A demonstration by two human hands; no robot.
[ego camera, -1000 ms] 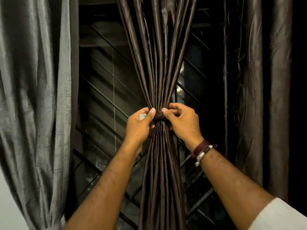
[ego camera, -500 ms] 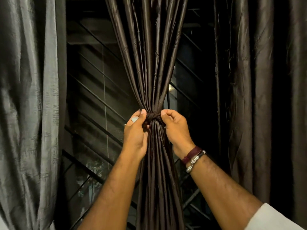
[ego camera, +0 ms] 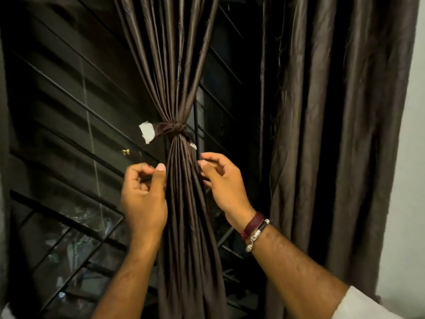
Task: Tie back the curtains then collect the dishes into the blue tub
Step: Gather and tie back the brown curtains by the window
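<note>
A dark brown curtain (ego camera: 174,65) hangs in the middle, gathered into a tight bundle by a knotted brown tie band (ego camera: 171,129) with a white tag (ego camera: 147,132) sticking out to the left. Both my hands are below the knot and off the band. My left hand (ego camera: 143,194) hovers beside the bundle's left edge, its fingers loosely curled and holding nothing. At the bundle's right edge is my right hand (ego camera: 222,184), fingers relaxed and thumb close to the folds. No dishes or blue tub are in view.
A second dark curtain (ego camera: 322,111) hangs loose on the right, next to a pale wall (ego camera: 409,180). Behind the tied curtain is a dark window with black metal bars (ego camera: 69,104).
Both hands have let go of the tie band and dropped below the knot. The camera has swung right, so the grey left curtain is out of view.
</note>
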